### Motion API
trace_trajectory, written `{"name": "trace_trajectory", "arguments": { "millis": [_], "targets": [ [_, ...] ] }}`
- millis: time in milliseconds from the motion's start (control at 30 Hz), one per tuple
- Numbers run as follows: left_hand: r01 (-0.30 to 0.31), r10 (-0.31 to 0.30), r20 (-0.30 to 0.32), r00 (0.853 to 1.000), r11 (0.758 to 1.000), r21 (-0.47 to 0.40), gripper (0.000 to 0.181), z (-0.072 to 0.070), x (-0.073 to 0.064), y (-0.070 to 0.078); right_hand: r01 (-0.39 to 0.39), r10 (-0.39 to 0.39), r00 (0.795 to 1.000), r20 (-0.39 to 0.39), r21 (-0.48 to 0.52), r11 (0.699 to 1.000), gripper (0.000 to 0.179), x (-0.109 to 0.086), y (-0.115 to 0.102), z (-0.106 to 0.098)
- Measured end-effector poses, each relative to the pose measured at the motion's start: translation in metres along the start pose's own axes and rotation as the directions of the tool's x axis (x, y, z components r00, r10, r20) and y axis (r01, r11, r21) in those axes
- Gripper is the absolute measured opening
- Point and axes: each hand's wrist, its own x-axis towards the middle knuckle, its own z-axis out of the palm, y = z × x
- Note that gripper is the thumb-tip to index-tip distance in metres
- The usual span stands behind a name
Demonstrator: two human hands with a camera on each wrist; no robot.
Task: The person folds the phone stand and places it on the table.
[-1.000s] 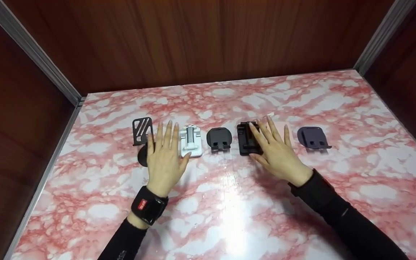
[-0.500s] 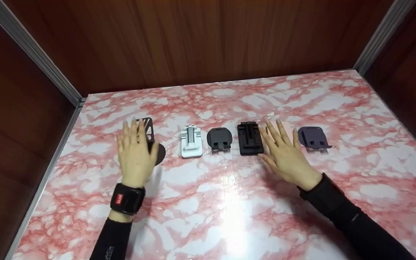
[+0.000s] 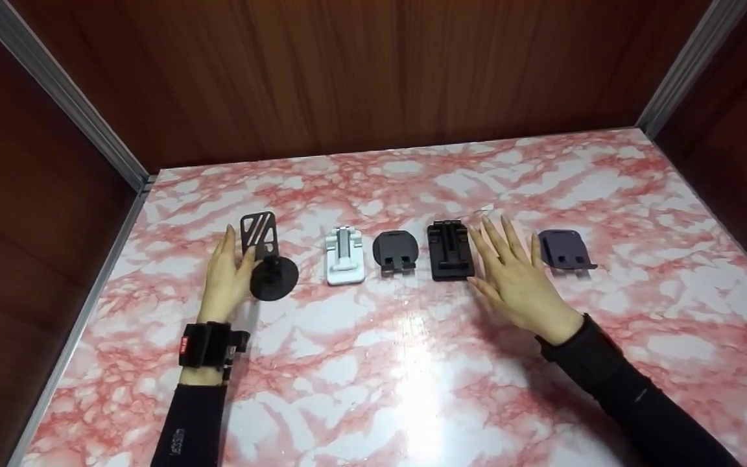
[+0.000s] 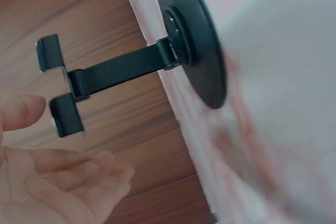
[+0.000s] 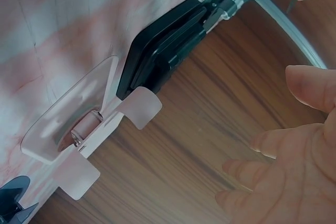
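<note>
My left hand (image 3: 224, 279) stands on edge at the left side of a black phone stand (image 3: 274, 280) with a round base and a slotted upright plate. In the left wrist view, the thumb and loosely bent fingers are apart from the stand's lipped holder (image 4: 67, 114). My right hand (image 3: 519, 285) is spread, palm down, over a pale pink phone stand (image 5: 63, 121), which it mostly hides in the head view. Just left of its fingertips lies a folded black phone stand (image 3: 450, 251). Neither hand holds anything.
A white folded phone stand (image 3: 345, 256) and a dark grey round one (image 3: 395, 250) lie between the hands. At the right is a purple phone stand (image 3: 565, 249). Brown wood-grain panels (image 3: 373, 78) wall the red-and-white marbled table (image 3: 347, 389).
My left hand has moved left off the white stand, across the black round-base stand, and turned on edge beside it. My right hand has shifted slightly right, uncovering the folded black stand.
</note>
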Motion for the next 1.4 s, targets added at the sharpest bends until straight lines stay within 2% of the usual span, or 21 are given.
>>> {"name": "trace_trajectory", "arguments": {
  "millis": [133, 267, 367, 500, 600, 733, 867, 967, 1167, 1333, 1400],
  "targets": [
    [0.062, -0.057, 0.038, 0.998, 0.986, -0.155, 0.058, -0.001, 0.002, -0.003, -0.005, 0.005, 1.0, 0.005, 0.001, 1.0, 0.073, -0.001, 0.0, 0.0],
    [0.13, -0.116, 0.066, 0.991, 0.95, -0.284, 0.055, -0.003, 0.003, -0.004, 0.0, 0.0, 1.0, 0.002, 0.0, 1.0, 0.073, -0.001, 0.0, 0.0],
    [0.17, -0.153, 0.073, 0.985, 0.909, -0.381, 0.053, -0.004, 0.003, -0.003, 0.005, -0.005, 1.0, -0.006, 0.003, 1.0, 0.073, 0.0, 0.001, -0.001],
    [0.226, -0.208, 0.094, 0.974, 0.826, -0.516, 0.052, -0.006, 0.004, -0.002, 0.007, -0.007, 1.0, -0.004, 0.001, 1.0, 0.073, 0.0, 0.001, -0.001],
    [0.237, -0.232, 0.082, 0.969, 0.786, -0.571, 0.046, -0.007, 0.004, -0.002, 0.002, -0.002, 1.0, 0.007, -0.002, 1.0, 0.073, 0.0, 0.001, 0.0],
    [0.207, -0.235, 0.037, 0.971, 0.761, -0.615, 0.032, -0.007, 0.004, -0.003, -0.002, 0.002, 1.0, 0.015, -0.007, 1.0, 0.072, 0.0, 0.001, 0.001],
    [0.206, -0.242, 0.037, 0.969, 0.723, -0.659, 0.027, -0.007, 0.003, 0.0, 0.004, -0.004, 1.0, 0.017, -0.009, 1.0, 0.072, 0.001, 0.001, 0.002],
    [0.194, -0.232, 0.03, 0.972, 0.729, -0.656, 0.031, -0.009, 0.002, 0.006, 0.009, -0.009, 1.0, 0.012, -0.01, 1.0, 0.072, 0.0, 0.001, 0.002],
    [0.131, -0.165, 0.002, 0.986, 0.771, -0.624, 0.03, -0.013, -0.003, 0.028, 0.004, -0.004, 1.0, 0.021, -0.007, 1.0, 0.071, 0.0, 0.0, 0.002],
    [0.082, -0.095, 0.013, 0.995, 0.773, -0.63, 0.028, -0.009, -0.008, 0.048, 0.013, -0.013, 0.999, 0.032, -0.003, 1.0, 0.072, 0.003, -0.004, 0.002],
    [0.065, -0.071, 0.018, 0.997, 0.761, -0.646, 0.028, -0.006, -0.009, 0.056, 0.022, -0.022, 0.999, 0.036, 0.004, 1.0, 0.072, 0.005, -0.007, 0.002]
  ]
}}
